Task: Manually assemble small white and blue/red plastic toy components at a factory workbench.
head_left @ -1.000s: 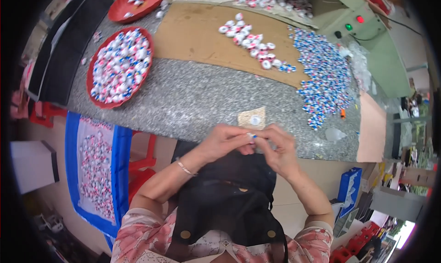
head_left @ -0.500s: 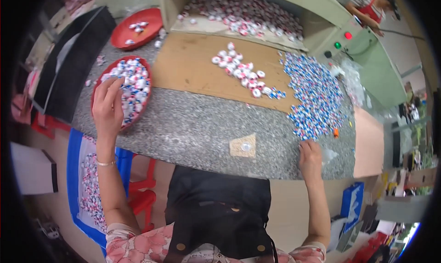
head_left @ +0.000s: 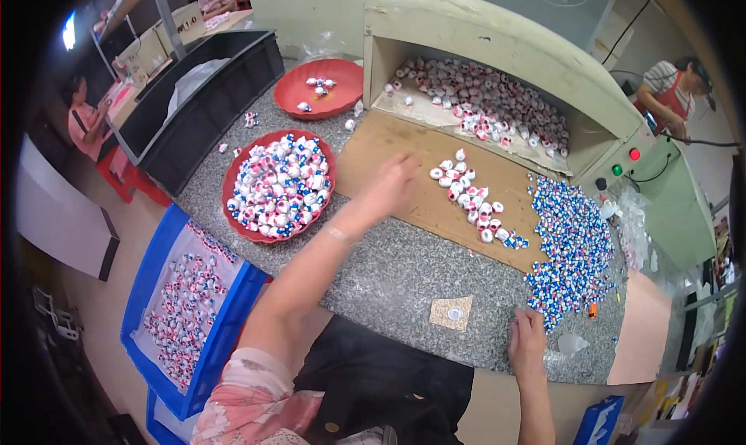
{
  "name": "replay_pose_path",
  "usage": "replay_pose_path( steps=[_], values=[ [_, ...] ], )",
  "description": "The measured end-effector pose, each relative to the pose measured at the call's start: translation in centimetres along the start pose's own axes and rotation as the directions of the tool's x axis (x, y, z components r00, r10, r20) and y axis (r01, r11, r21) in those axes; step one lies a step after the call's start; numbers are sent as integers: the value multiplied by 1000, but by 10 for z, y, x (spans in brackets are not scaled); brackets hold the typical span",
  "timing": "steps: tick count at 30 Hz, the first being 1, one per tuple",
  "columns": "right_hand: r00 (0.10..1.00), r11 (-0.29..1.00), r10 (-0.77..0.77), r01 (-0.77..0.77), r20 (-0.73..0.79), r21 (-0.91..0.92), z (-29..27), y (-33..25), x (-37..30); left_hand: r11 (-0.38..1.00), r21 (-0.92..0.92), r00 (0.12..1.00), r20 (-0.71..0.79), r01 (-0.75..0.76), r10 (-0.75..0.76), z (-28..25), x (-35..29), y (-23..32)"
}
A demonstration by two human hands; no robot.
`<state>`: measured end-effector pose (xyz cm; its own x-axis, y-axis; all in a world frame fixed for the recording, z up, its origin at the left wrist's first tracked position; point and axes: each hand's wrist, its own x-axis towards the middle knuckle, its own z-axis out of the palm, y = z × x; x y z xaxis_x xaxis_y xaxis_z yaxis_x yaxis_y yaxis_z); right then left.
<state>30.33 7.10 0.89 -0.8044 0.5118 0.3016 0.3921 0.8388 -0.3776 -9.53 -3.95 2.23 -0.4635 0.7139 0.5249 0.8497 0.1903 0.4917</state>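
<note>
My left hand (head_left: 392, 184) is over the brown cardboard sheet (head_left: 365, 153), left of a loose group of small white rounded pieces with pink and dark marks (head_left: 470, 196). Motion smears its fingers, and whether they hold anything is unclear. My right hand (head_left: 528, 340) rests by the near edge of the stone worktop, fingers curled together; what may be in them is hidden. Just beyond it spreads a heap of tiny blue-and-white pieces (head_left: 571, 247). A red bowl (head_left: 228, 188) on the left is heaped with white pieces joined to blue bits.
Behind the cardboard, a pale green machine (head_left: 497, 37) holds many white pieces in its opening. A second red bowl (head_left: 342, 107), a black crate (head_left: 206, 107) and a blue tray (head_left: 148, 367) are on the left. A small beige pad (head_left: 443, 313) lies near the front edge. Other people sit or stand farther off.
My left hand has moved from above the filled red bowl rightward to the cardboard. My right hand stays near the blue heap. The view has shifted and turned.
</note>
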Motion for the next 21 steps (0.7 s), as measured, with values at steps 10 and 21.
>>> replay_pose_path(
  steps=[10,21],
  values=[
    [981,984,-13,-22,195,176,-4,-29,11,737,-477,862,415,480,-293,40,9,5],
    [973,982,-32,-12,228,189,1,-46,30,280,-722,774,601,633,-201,-27,-170,80]
  ],
)
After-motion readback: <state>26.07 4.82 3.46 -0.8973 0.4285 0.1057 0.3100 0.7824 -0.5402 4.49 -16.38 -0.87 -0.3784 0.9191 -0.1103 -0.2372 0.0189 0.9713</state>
